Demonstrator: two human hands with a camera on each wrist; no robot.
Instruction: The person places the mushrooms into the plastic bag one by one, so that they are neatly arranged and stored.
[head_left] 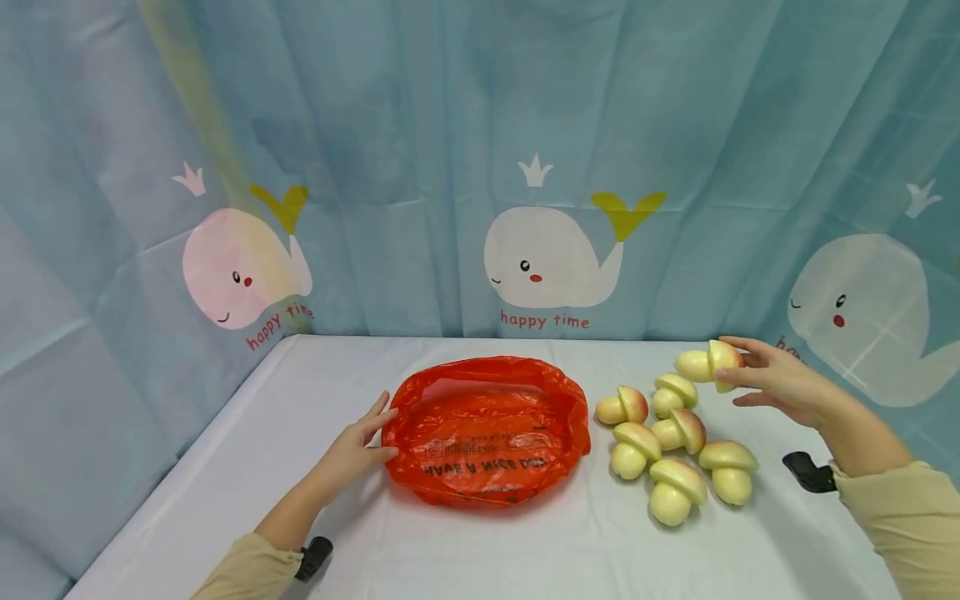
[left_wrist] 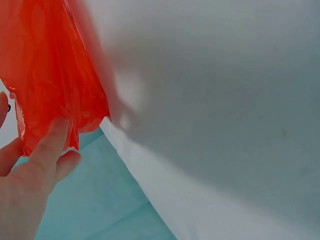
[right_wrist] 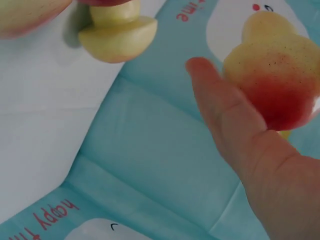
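A red plastic bag (head_left: pixel 487 492) lies spread with its mouth open on the white table, printed lettering showing inside. My left hand (head_left: pixel 358 442) is at its left side, fingers spread and fairly straight, fingertips touching the rim. In the left wrist view, one finger of the left hand (left_wrist: pixel 35 170) lies against the outside of the bag (left_wrist: pixel 50 75). Raised over the table's far right, my right hand (head_left: pixel 780 383) pinches a toy mushroom (head_left: pixel 708 365) by its cap between thumb and fingers. The mushroom's reddish cap (right_wrist: pixel 280 85) faces the right wrist camera.
Several more yellowish toy mushrooms (head_left: pixel 671 492) are clustered on the table (head_left: pixel 555 550) to the right of the bag. Behind the table's back edge hangs a blue curtain (head_left: pixel 420 250) printed with whales.
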